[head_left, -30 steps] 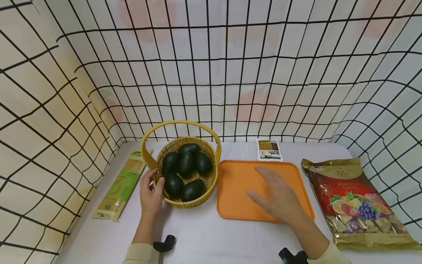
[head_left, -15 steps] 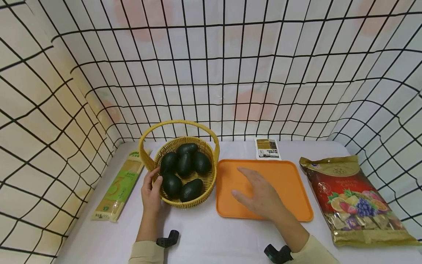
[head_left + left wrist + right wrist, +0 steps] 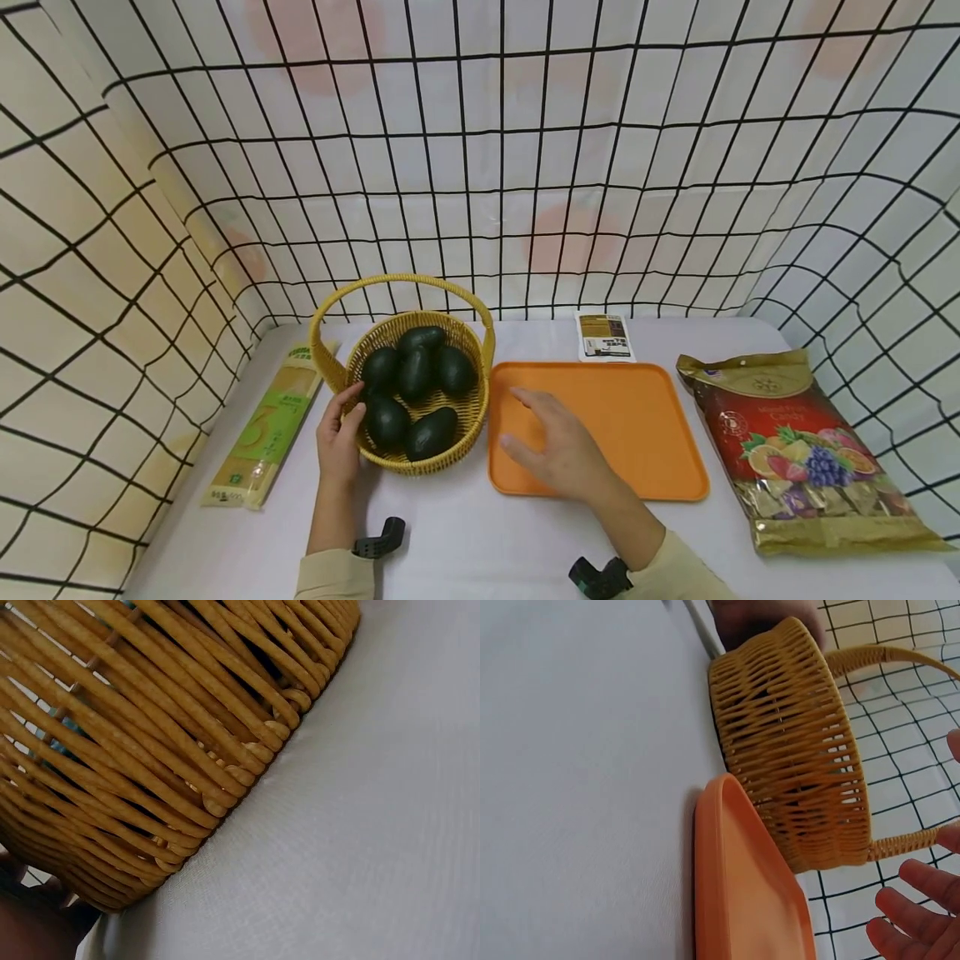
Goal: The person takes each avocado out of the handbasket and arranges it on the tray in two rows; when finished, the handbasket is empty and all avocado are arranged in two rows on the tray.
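Note:
A yellow wicker basket [image 3: 427,466] with a tall arched handle holds several dark green avocados [image 3: 432,434]. My left hand [image 3: 340,442] grips its left rim, thumb on the inside edge and fingers against the outer wall. In the left wrist view the woven wall [image 3: 150,727] fills the upper left, with the hand mostly hidden at the lower corner. Over the left part of an orange tray [image 3: 637,433] hovers my right hand [image 3: 558,450], fingers spread and holding nothing. The right wrist view shows its fingertips [image 3: 911,907] apart from the basket.
Left of the basket lies a long green-labelled packet [image 3: 266,429]. A small white and brown sachet [image 3: 604,337] lies behind the tray. A large red and gold candy bag [image 3: 806,454] is at the right. Black wire mesh [image 3: 498,187] encloses the white table's back and sides.
My right hand has moved left across the tray toward the basket. The left hand keeps its hold on the basket rim. The whole view has shifted slightly.

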The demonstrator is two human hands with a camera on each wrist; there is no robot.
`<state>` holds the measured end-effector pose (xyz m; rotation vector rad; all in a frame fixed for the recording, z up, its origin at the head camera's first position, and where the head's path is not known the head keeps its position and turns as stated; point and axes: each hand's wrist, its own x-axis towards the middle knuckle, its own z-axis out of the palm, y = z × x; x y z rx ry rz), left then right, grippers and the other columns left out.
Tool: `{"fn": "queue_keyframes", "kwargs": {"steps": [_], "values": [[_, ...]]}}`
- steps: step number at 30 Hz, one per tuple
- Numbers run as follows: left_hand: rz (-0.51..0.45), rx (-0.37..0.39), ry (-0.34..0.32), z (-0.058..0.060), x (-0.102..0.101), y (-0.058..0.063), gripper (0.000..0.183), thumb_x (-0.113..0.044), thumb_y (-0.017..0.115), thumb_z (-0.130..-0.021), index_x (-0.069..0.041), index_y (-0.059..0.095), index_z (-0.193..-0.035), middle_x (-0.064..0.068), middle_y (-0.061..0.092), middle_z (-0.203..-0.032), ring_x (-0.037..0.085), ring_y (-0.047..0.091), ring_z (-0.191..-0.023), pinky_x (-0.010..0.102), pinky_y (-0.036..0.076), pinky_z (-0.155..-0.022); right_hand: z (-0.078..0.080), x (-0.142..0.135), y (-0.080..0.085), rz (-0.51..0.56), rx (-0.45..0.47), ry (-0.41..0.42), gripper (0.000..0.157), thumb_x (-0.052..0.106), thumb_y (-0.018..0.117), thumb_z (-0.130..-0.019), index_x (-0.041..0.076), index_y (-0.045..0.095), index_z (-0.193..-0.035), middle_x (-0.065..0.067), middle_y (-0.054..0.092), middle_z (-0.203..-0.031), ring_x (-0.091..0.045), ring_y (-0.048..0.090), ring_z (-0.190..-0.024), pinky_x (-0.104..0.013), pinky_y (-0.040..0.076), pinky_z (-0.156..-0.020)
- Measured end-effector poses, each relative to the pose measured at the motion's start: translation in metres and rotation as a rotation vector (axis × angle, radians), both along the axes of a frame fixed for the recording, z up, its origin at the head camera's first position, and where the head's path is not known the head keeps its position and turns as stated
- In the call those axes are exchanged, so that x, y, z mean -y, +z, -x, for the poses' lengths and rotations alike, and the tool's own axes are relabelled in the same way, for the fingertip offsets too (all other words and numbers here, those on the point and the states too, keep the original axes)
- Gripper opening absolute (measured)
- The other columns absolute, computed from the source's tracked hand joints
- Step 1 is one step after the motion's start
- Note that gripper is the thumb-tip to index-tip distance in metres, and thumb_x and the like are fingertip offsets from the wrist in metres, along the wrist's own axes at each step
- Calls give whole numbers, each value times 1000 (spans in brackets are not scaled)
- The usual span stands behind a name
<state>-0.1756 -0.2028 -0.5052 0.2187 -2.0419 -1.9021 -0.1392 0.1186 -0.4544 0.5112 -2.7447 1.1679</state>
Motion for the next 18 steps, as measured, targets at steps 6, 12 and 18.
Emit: {"fn": "queue_keyframes", "kwargs": {"steps": [6,12,18], "values": [[-27,-14,5,1,-1,-7,34,-6,48,-102,1,61,-132,14,56,-145,22,37,-148,50,23,-124,6,12,5,-1,63,12,64,43,75,-91,26,52,-148,2,58,-146,-27,60,-130,-50,51,-104],[-53,-28,3,1,0,-8,34,-6,47,-102,2,61,-132,12,56,-144,22,37,-148,51,23,-123,16,23,5,60,58,95,60,34,76,-91,18,55,-145,-1,58,-146,-31,63,-123,-47,53,-102],[-67,-20,-4,1,2,-9,34,-7,48,-102,0,60,-133,13,53,-148,21,34,-149,54,22,-124,21,35,10,64,66,143,56,36,76,-91,25,57,-143,2,59,-145,-28,60,-129,-50,49,-107]]}}
